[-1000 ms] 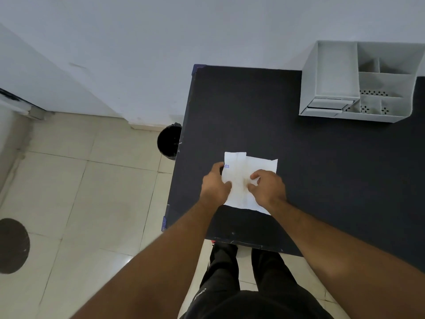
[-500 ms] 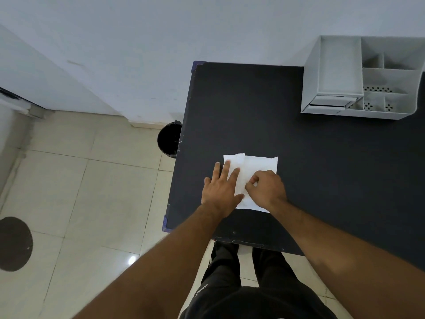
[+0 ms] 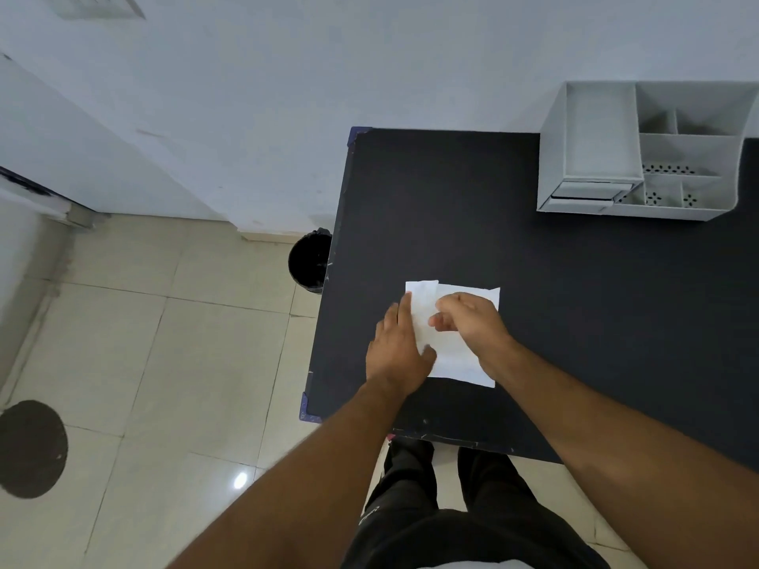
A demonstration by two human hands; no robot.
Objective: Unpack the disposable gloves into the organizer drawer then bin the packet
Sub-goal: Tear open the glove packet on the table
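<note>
Left hand flat, right hand pinching, both covering much of the packet.

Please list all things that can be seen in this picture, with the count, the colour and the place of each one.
table: one, black, right half of the view, against the wall.
packet: one, white, flat on the table near its front left corner.
organizer: one, light grey, at the table's far right; its small drawer looks shut.
bin: one, black, on the floor beside the table's left edge.
floor mark: one, dark, round, on the tiles at lower left.
left hand: flat on the packet's left side.
right hand: fingers curled over the packet.
</note>
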